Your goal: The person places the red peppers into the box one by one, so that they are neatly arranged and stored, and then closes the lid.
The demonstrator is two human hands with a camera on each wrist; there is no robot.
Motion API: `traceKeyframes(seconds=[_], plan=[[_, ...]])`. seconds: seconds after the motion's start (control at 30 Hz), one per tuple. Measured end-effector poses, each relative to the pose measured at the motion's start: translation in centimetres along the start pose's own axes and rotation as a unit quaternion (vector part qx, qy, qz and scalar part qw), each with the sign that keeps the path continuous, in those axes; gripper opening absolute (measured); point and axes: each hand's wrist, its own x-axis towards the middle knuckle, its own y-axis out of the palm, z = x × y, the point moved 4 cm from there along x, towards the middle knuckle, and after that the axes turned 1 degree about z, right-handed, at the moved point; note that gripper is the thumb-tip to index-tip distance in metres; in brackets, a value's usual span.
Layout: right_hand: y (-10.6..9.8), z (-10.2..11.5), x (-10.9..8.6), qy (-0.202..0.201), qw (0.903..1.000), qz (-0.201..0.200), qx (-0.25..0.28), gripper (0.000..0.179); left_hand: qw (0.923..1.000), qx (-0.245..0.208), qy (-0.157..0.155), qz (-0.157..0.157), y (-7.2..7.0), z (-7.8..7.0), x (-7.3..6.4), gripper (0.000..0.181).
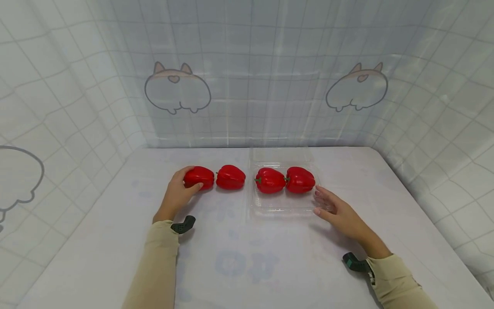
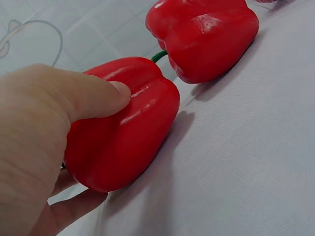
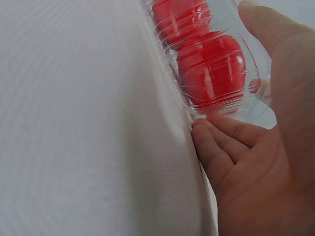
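Note:
With thumb and fingers round its sides, my left hand (image 1: 180,192) holds the leftmost red bell pepper (image 1: 202,177) on the table. The thumb lies across the glossy skin of this pepper (image 2: 140,130) in the left wrist view. Just right of it lies a second red pepper (image 1: 230,177), its green stem toward the held one. A clear plastic container (image 1: 283,206) has two more peppers inside, a left one (image 1: 269,180) and a right one (image 1: 300,180). At the container's right side is my right hand (image 1: 341,216), fingers loosely extended; whether they touch the plastic I cannot tell.
A transparent lid (image 1: 281,153) stands behind the container, toward the back edge of the white-covered table (image 1: 231,274). A grid-patterned curtain (image 1: 251,77) encloses the back and both sides. Dark devices sit at the left wrist (image 1: 183,225) and right wrist (image 1: 355,262).

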Motion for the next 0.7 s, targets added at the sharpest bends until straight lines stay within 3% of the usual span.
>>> traceKeyframes(seconds=[0.23, 0.7], plan=[[-0.03, -0.26, 0.11, 0.001, 1.0, 0.001, -0.004, 0.075, 0.9996, -0.009, -0.007, -0.026, -0.5, -0.06, -0.35, 0.074], [-0.12, -0.38, 0.03, -0.005, 1.0, 0.002, 0.003, 0.078, 0.9898, -0.072, 0.001, -0.123, -1.0, -0.78, -0.65, 0.071]])
